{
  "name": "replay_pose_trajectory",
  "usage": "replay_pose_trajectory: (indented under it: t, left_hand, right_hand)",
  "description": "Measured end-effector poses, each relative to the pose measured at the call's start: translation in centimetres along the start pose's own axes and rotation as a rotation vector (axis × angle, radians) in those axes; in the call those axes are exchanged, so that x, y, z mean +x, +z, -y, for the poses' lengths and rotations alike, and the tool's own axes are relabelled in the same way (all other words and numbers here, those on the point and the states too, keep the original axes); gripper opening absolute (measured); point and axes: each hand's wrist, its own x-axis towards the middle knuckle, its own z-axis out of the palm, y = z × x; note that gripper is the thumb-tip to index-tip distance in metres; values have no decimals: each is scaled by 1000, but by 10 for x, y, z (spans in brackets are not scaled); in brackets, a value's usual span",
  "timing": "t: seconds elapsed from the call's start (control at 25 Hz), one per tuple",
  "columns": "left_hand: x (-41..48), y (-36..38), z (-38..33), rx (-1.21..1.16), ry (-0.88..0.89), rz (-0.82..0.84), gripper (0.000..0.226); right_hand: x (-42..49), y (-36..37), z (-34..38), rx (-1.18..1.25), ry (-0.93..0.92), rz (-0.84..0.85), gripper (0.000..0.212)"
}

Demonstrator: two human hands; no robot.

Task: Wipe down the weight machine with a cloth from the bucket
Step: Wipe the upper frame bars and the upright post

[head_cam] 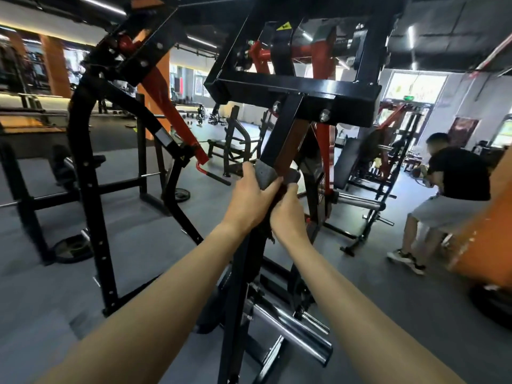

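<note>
A black and red weight machine (293,90) fills the middle of the view, with a slanted black upright post (279,139) running down toward me. A grey cloth (265,176) is wrapped around that post at mid-height. My left hand (250,198) grips the cloth on the post's left side. My right hand (288,214) holds the cloth's other end on the right side, fingers curled over it. Both forearms reach up from the bottom of the frame. No bucket is in view.
Chrome plate pegs (293,328) stick out low on the machine near my arms. A black rack (91,173) stands to the left, with weight plates (72,248) on the grey floor. A person in a black shirt (454,189) sits on equipment at the right. An orange pillar (487,234) stands at the far right.
</note>
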Motion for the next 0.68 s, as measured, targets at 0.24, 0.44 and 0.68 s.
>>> replay_pose_trajectory:
  t: [0.24,0.44,0.68]
  left_hand:
    - [-56,-4,37,-100,-59,31,45]
    - [-65,-15,44,67,-106,148,42]
    - [-13,-26,-25,205,34,88,30]
  right_hand:
    - [-36,14,-19,-71,66,136,41]
    - [-35,7,-19,-55,101,182,26]
    - [-13,-27,21,48,19,4,26]
